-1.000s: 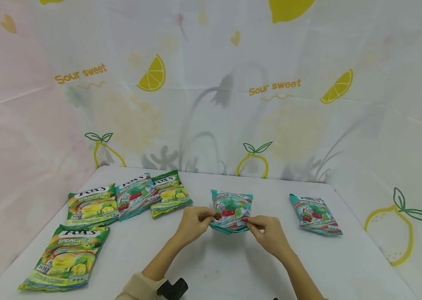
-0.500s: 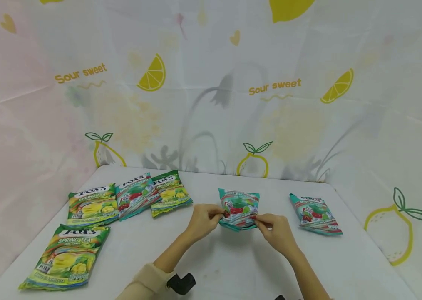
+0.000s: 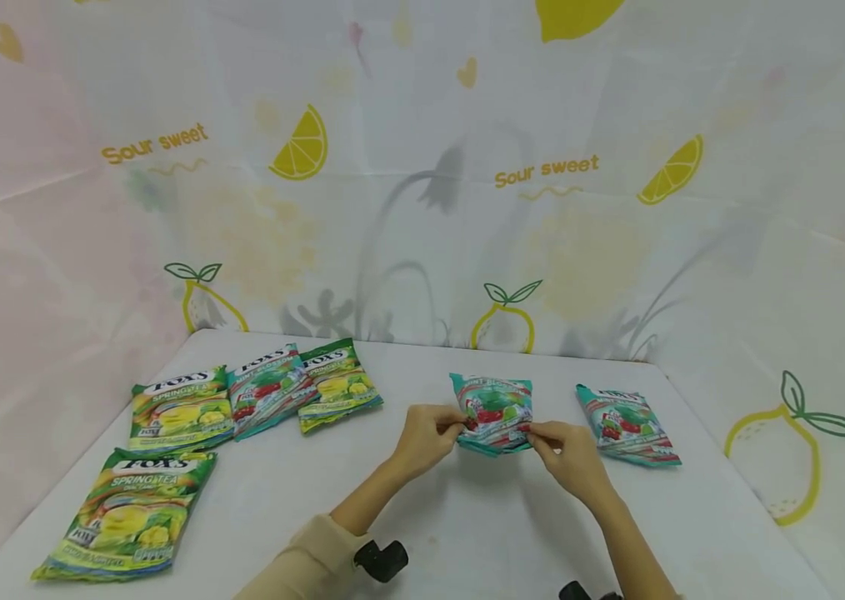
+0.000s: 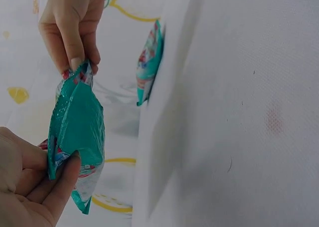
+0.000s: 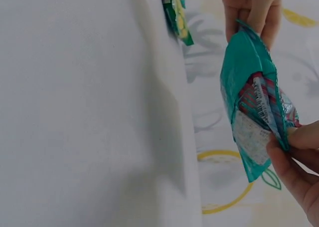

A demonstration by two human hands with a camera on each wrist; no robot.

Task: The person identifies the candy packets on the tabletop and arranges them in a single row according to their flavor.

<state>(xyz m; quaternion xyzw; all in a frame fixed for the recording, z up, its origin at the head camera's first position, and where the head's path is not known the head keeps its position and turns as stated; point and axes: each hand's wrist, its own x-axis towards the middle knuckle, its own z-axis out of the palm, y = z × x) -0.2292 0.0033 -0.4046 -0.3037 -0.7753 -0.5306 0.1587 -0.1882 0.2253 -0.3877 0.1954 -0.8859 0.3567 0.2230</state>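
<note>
A teal Fox's candy bag point(image 3: 496, 412) is held up above the white table, its printed front facing the head camera. My left hand point(image 3: 428, 437) pinches its left side edge between thumb and fingers. On the opposite edge my right hand point(image 3: 567, 458) pinches it the same way. Both wrist views show the bag from its underside and back: plain teal foil point(image 4: 82, 119) in the left one, a striped panel with a barcode point(image 5: 261, 102) in the right one. The bag hangs clear of the tabletop, and a shadow lies below it.
A second teal bag point(image 3: 627, 425) lies to the right of my right hand. On the left lie green-yellow Spring Tea bags point(image 3: 126, 517), point(image 3: 181, 410), point(image 3: 338, 385) and one teal bag point(image 3: 271, 390) between two of them. A printed cloth backdrop point(image 3: 392, 233) rises behind the table point(image 3: 280, 500).
Both hands have moved to the right with the teal bag between them, bringing it closer to the other teal bag. The view has shifted slightly; the bags on the table stay put.
</note>
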